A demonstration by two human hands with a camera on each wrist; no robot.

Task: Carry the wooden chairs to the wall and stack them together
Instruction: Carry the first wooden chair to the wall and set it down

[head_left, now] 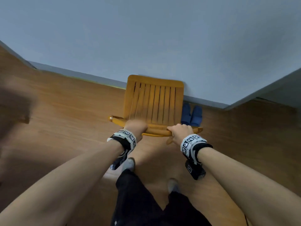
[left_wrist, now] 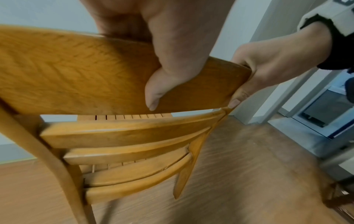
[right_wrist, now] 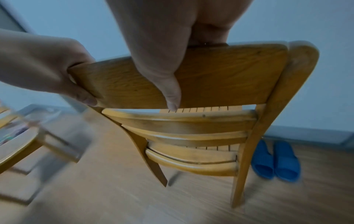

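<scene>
Near the wall [head_left: 162, 38], wooden chair [head_left: 154, 103] gripped at top rail by left hand [head_left: 136, 128] and right hand [head_left: 180, 132]; risk: front legs knocking wall or blue slippers [head_left: 192, 115].

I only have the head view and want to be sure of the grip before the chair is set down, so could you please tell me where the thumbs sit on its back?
Observer: In the left wrist view, the left hand lays its thumb down the rear face of the top rail of the chair. The right hand grips the rail's end the same way, with its fingers over the top edge.
Operator: Thank you. Is anything standing close on the left side?
Observer: Yes. The right wrist view shows blurred wooden furniture to the left of the chair and apart from it. It is too blurred to tell what it is.
</scene>
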